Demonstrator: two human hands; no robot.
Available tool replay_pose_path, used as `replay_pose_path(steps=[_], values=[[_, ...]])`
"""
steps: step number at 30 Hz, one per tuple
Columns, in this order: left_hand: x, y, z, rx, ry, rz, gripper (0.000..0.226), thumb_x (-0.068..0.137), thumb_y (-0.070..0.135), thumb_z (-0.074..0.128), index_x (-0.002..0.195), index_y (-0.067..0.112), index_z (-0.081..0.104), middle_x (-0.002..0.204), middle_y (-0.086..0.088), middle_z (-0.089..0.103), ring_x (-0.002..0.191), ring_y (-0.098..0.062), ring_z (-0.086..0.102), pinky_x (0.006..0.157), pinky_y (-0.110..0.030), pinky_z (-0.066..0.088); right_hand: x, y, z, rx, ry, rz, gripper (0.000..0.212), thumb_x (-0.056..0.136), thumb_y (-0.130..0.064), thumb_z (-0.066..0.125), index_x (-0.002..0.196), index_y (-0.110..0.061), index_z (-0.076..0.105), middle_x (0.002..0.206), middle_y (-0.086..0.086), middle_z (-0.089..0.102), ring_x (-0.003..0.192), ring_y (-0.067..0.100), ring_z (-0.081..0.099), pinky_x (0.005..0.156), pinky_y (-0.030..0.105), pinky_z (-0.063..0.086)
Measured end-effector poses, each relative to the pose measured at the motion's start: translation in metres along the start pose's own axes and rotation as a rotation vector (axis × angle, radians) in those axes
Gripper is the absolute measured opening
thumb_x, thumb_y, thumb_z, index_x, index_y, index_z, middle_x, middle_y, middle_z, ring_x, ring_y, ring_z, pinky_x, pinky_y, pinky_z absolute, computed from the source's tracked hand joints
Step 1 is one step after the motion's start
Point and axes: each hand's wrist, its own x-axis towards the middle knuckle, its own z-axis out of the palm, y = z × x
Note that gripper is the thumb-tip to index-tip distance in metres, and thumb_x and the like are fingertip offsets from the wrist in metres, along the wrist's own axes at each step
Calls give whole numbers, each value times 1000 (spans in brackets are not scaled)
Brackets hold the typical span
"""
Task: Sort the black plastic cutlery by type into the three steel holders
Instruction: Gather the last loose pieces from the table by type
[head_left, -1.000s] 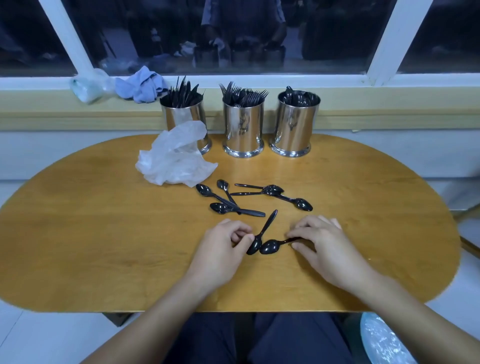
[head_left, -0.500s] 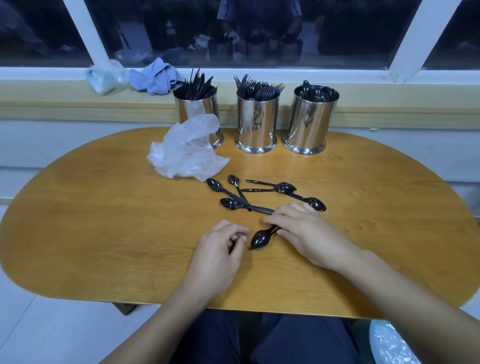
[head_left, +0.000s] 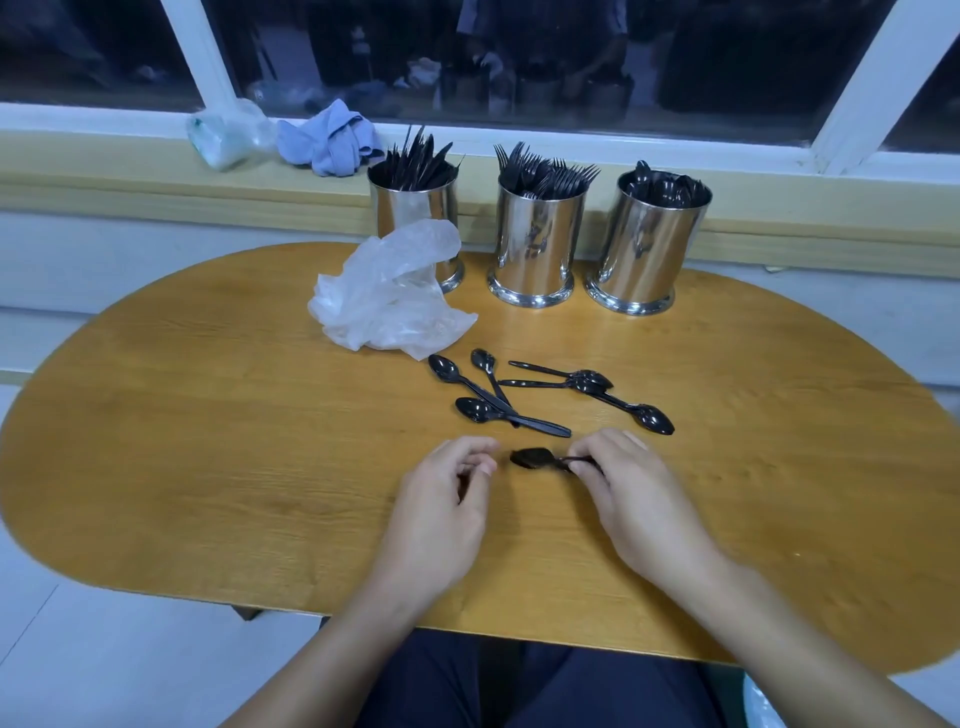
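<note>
Spoons (head_left: 537, 460), black plastic and apparently two stacked together, are pinched by their handles in the right hand (head_left: 631, 499), bowls pointing left and lying just above or on the worktop (head_left: 208, 447); whether they touch the wood cannot be told. The grip of the right hand is narrow, thumb and forefinger closed on the handles. The left hand (head_left: 447, 514) rests on the worktop just left of the spoon bowls, its fingers loosely curled and holding nothing, thumb tip near the forefinger.

Beyond the hands lie six loose spoons (head_left: 545, 397) in two crossed groups, three on the left and three on the right, some overlapping at the handles. A crumpled clear plastic bag (head_left: 389, 299) sits behind them, leaning against the left steel holder.

Three steel holders stand in a row at the far edge of the worktop. The left holder (head_left: 413, 208) carries knives, the middle holder (head_left: 535, 239) carries forks with tines up, and the right holder (head_left: 649, 244) carries spoons.

On the window ledge behind, a blue cloth (head_left: 327, 140) lies beside a second bunched clear bag (head_left: 228, 135). Dark trousers show below the near edge of the worktop.
</note>
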Motion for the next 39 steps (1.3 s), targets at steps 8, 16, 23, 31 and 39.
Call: replay_pose_path(steps=[8,16,23,31,39], values=[[7,30,-2,-835,-50,-211,25,111,25,65,130,11,72,130,-5,81,131,-19,71,119,-43,50,16,-82,20,766,-183,268,16,109,-23,67,97,-18,77,91,-2,78,87,19,72,85,48,58],[23,8,-18,-1086,101,-255,25,117,14,55,141,11,59,99,-17,69,96,-31,78,95,-49,64,35,-41,30,196,149,150,14,99,-29,79,112,-26,82,108,-15,68,101,8,64,93,36,55],[21,-3,-22,-995,140,-247,48,109,11,69,145,42,61,102,1,65,71,-12,52,49,-24,33,35,-17,39,-143,127,162,24,98,-35,78,120,-26,81,109,-11,63,110,17,55,102,43,44],[27,-7,-22,-1022,159,-293,13,115,21,61,122,14,68,100,-4,61,71,-14,47,51,-23,32,24,-28,24,155,23,295,20,94,-23,85,85,-33,71,86,-17,63,84,5,58,78,19,45],[25,-3,-20,-1011,178,-269,44,97,41,86,134,24,69,102,-2,61,93,-15,57,83,-32,49,20,-99,13,783,-258,425,8,97,-23,82,91,-20,79,85,0,74,77,6,62,76,22,54]])
